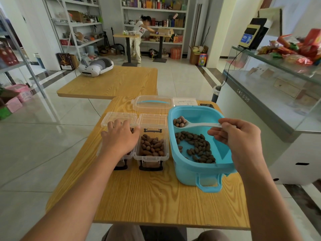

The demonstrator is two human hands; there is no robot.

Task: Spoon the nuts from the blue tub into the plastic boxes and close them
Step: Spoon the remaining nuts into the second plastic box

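Note:
The blue tub (224,153) stands at the right of the wooden table (149,195) with many brown nuts (198,146) on its floor. My right hand (239,136) pinches the handle of a pale spoon (196,125), which carries a few nuts above the tub's far end. Two clear plastic boxes sit left of the tub with their lids hinged back. The right box (151,150) is full of nuts. My left hand (121,136) lies over the left box (128,156), fingers curled over its far rim, hiding most of it.
A clear lid with a blue handle (152,103) and a sheet of paper (185,102) lie at the table's far edge. A second table (112,84) with a white headset (96,66) stands beyond. A glass counter (271,101) runs along the right. A person stands by far shelves.

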